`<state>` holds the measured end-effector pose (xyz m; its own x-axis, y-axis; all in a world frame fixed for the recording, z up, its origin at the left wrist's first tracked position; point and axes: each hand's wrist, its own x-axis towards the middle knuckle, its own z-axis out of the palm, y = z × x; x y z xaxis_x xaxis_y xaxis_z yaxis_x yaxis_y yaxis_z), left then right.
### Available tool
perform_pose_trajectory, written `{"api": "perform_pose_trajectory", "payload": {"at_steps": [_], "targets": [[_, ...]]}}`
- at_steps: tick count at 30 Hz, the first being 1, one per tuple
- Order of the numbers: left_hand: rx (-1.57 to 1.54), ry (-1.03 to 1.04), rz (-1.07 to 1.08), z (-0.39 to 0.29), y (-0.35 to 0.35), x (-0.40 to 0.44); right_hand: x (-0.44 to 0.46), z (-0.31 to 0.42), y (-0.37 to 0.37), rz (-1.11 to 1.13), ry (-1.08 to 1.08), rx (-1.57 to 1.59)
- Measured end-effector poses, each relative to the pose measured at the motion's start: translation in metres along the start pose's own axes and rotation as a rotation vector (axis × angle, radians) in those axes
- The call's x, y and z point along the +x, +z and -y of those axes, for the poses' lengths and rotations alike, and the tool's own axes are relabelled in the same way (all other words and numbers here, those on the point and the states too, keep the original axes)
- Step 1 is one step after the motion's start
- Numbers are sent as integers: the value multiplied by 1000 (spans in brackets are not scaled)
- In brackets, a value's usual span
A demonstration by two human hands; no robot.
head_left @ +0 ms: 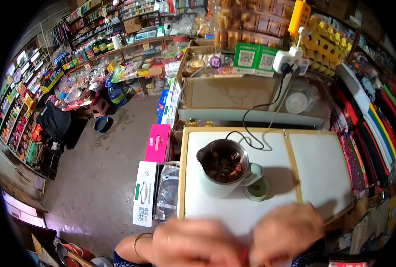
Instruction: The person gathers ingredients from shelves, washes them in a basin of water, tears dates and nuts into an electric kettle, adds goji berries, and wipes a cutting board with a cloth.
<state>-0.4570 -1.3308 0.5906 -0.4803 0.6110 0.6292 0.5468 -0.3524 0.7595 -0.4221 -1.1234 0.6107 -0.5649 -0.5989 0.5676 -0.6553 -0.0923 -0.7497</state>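
My left hand (193, 242) and my right hand (287, 233) are close together at the bottom of the head view, both smeared by motion. Their fingers look curled in toward each other. A bit of something red (244, 254) shows between them, too blurred to name. Beyond the hands, a pale green electric kettle (220, 187) stands upright on the white tabletop (269, 222). Its top is uncovered, and dark and reddish dried pieces lie inside. Beside its handle sits a small, round, greenish container or lid (256, 190).
Behind the kettle, a black cord (247, 129) runs up to a white power strip (291, 60). Green QR-code cards (253, 60) and egg trays (327, 44) are at the back. Boxes (144, 191) stand left of the table; folded fabrics (371, 129) are at right.
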Motion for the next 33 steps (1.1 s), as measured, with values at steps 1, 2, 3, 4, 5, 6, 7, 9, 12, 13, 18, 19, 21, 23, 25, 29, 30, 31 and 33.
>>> {"api": "perform_pose_trajectory", "payload": {"at_steps": [1, 2, 3, 4, 5, 6, 7, 9, 12, 13, 18, 19, 21, 23, 25, 29, 30, 31, 33], "targets": [[-122, 137, -207, -4, 24, -5, -2, 5, 2, 58, -45, 109], [-262, 191, -215, -4, 26, -10, 0, 7, 6, 101, -69, 216], [-400, 248, -216, -8, 26, -8, 4, 6, 10, 125, -82, 301], [-487, 235, -113, -7, 19, -3, 10, 6, 9, 131, -53, 372], [-571, 212, -11, -6, 12, 2, 17, 7, 8, 136, -24, 443], [-579, 284, -16, 0, 14, 2, 20, 4, 7, 158, 3, 479], [-586, 319, -23, 4, 14, 2, 18, -3, 6, 163, 27, 474], [-584, 366, -20, 10, 12, 2, 11, -11, 5, 200, 49, 428], [-578, 400, -37, 18, 13, 3, 4, -20, 3, 229, 73, 345], [-580, 411, -50, 19, 13, 3, 2, -23, 3, 236, 80, 312], [-495, 240, -71, 35, 3, -2, -5, -24, 1, 225, 29, 22], [-391, 236, -113, 45, 2, -6, -4, -25, 0, 185, 8, -86], [-65, 153, -135, 56, -15, -2, 0, -35, -2, 21, -18, -388], [275, -17, -161, 70, -33, 5, 5, -64, -8, -232, 96, -654], [-34, -678, -354, 69, -33, 9, 9, -92, -17, -334, 284, -625], [-611, -613, -471, 105, -41, 1, 2, -120, -22, -211, 363, -723], [-604, -611, -471, 108, -42, 1, 4, -118, -21, -186, 350, -726], [-774, -611, -457, 110, -43, 3, 6, -116, -21, -161, 340, -732], [-999, -629, -447, 114, -43, 6, 15, -106, -18, -177, 279, -669]]}}
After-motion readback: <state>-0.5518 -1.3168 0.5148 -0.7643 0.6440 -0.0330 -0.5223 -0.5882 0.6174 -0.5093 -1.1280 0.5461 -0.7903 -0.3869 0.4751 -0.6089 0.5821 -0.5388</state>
